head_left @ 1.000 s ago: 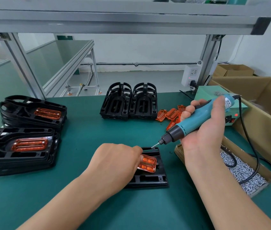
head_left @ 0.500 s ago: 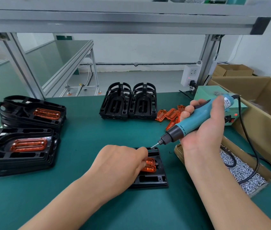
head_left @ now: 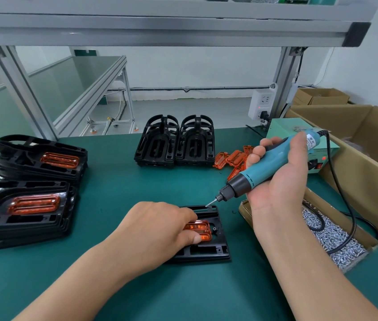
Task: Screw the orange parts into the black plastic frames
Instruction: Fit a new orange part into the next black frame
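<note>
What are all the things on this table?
table: one, green top, underneath everything
black frame: one, black, flat in the middle
orange part: one, orange, in that frame
filled frame stacks: two, black with orange, left side
empty frames: two upright bunches, black, back middle
loose orange parts: small pile, orange, beside the empty frames
screwdriver: one, teal, tip above the frame's far corner
screw box: one, brown, silver screws inside, right
power unit: one, pale green, back right
left grip: holds the orange part
right grip: holds the screwdriver
</note>
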Motion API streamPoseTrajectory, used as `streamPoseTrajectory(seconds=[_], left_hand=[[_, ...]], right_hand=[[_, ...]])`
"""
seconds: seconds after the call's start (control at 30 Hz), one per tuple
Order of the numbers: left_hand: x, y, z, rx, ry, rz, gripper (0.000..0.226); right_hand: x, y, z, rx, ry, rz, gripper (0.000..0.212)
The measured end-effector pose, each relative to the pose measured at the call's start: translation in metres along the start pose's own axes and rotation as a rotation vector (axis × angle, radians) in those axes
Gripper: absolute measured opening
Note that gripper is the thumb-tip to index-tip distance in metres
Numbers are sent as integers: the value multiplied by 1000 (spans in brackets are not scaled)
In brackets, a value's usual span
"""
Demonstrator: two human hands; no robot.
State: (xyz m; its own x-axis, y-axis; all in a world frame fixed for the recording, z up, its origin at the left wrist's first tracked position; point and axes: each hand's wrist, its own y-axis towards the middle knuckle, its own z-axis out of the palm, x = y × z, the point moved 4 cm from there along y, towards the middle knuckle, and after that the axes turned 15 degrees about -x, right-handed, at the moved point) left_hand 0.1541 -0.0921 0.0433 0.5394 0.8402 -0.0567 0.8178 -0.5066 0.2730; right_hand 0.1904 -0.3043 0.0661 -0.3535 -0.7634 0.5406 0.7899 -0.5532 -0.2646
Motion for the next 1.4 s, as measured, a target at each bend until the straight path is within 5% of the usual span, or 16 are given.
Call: streamPoseTrajectory(seconds=[0.23, 1.4], left_hand=[[-2, 2, 6, -75, 16, -114, 23], [-16, 8, 12, -151, -47, -158, 25]], right_hand=[[0, 0, 0, 1, 2, 16, 39], [-1, 1, 0, 5, -10, -3, 39]])
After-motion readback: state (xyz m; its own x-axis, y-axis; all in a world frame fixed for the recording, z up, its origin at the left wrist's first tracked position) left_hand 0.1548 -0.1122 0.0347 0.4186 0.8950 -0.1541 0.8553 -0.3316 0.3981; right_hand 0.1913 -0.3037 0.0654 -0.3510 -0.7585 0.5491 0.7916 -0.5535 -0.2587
